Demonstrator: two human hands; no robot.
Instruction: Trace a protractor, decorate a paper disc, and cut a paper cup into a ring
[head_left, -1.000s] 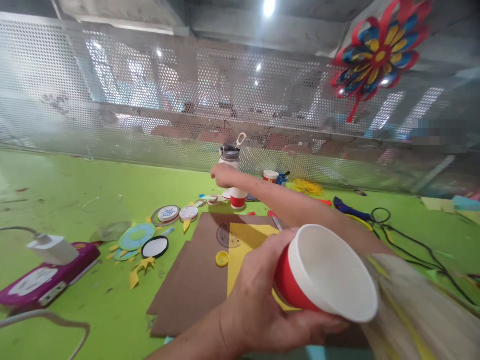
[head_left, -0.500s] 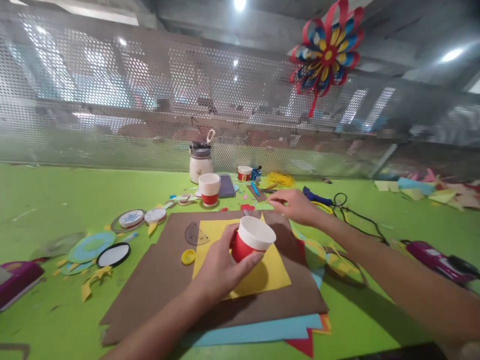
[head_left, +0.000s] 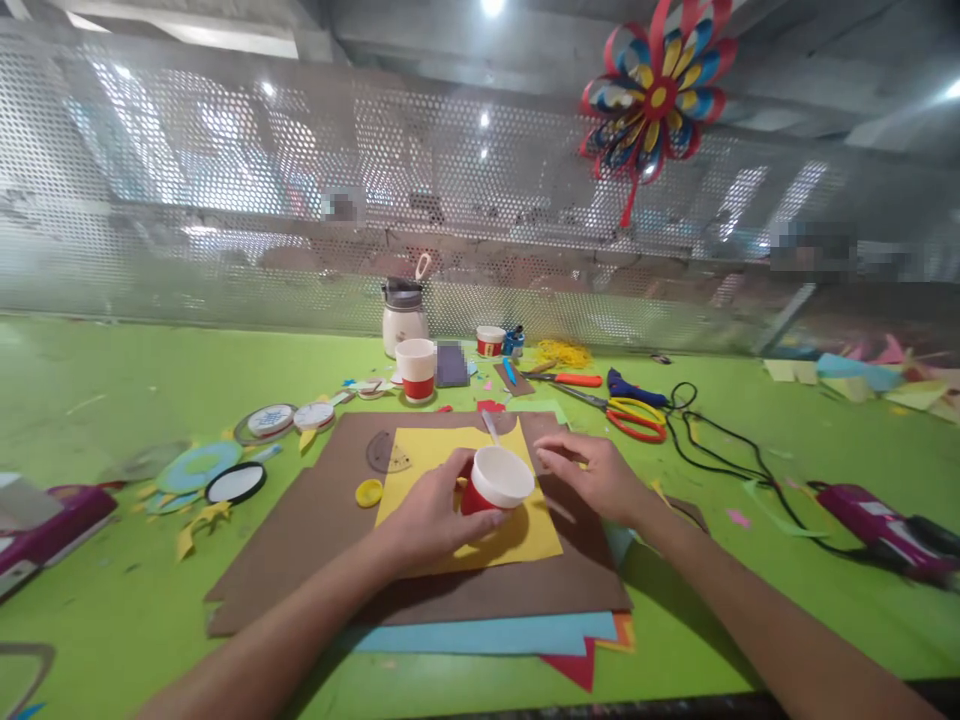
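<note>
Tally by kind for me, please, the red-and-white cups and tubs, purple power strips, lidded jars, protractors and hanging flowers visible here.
Red-and-white cups and tubs: 3 (held cup, standing cup, short tub)
Purple power strips: 2 (left strip, right strip)
Lidded jar: 1
Protractor: 1
Hanging flower: 1
Total: 8

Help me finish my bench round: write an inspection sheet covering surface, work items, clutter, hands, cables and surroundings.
Surface: green table, paper scraps scattered at left.
Job's things: held red-and-white cup over a yellow sheet; sheet lies on brown card.
Clutter: second cup and scissors beyond the card.
Hands: left hand grips the cup; right hand beside it, nothing visibly held.
Cables: black cable loosely looped at right.
Surroundings: perforated screen behind; flower-shaped decoration above.
</note>
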